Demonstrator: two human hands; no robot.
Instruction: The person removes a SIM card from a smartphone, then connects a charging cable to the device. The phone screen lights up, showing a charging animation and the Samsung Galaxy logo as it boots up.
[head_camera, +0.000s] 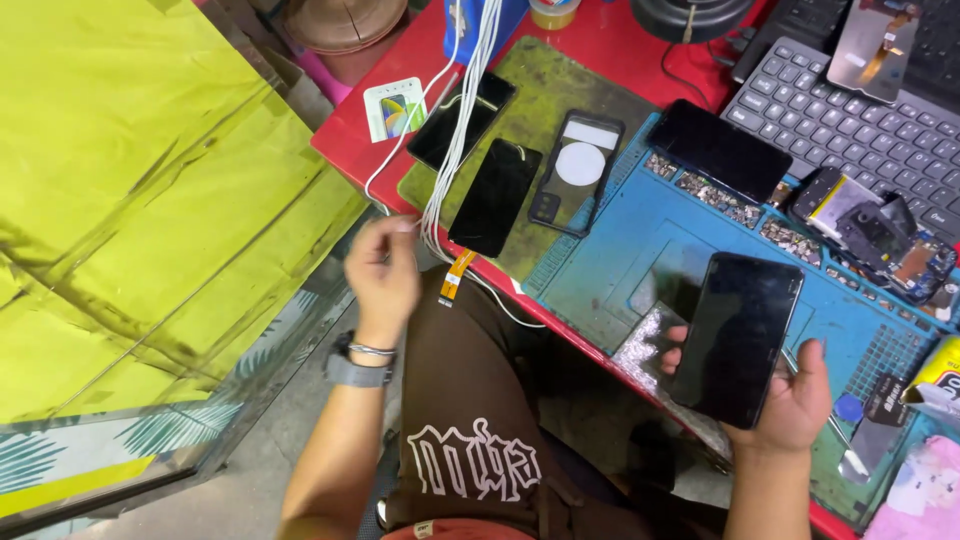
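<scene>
Left hand (383, 270) blurred at white cables (455, 130)

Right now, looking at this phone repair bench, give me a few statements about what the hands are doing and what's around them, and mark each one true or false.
1. The right hand holds a black phone with a dark screen. True.
2. The left hand rests on the keyboard. False: it is pinching the white cables at the table's near edge, far from the keyboard.
3. The work mat under the held phone is blue. True.
4. The left wrist is bare. False: it wears a grey watch and a thin bracelet.
5. Several other phones lie on the green mat. True.
</scene>
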